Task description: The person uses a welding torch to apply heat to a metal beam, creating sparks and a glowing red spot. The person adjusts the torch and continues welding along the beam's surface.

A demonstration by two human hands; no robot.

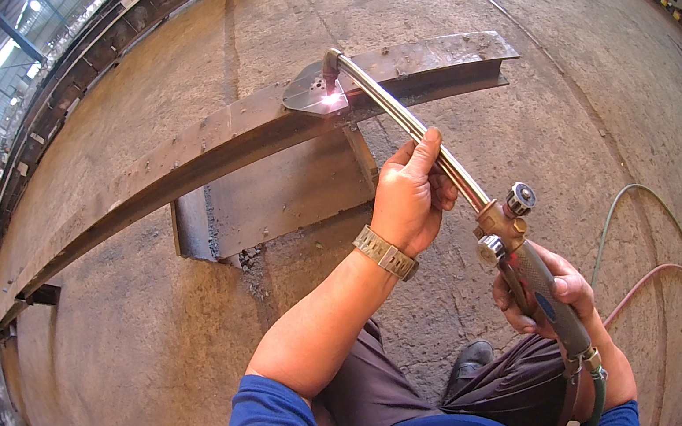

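Observation:
A cutting torch [483, 208] slants from my lap up to a steel beam, its bent head pointing down at a flat plate. My left hand [413, 190] is closed round the torch's metal tubes about midway along. Lower down, my right hand [553, 286] grips the dark handle just below the valve knobs. Bright pinkish light glows under the nozzle at the edge of the steel plate [304, 91], which has small holes and lies on the long steel beam [195, 138]. The fingers of my right hand are partly hidden behind the handle.
A wide steel section [292, 185] lies beneath the beam and supports it. Green and red hoses [680, 266] curve over the concrete floor [155, 332] at my right. My shoe [469, 364] is close below the torch. Steel members line the far left edge.

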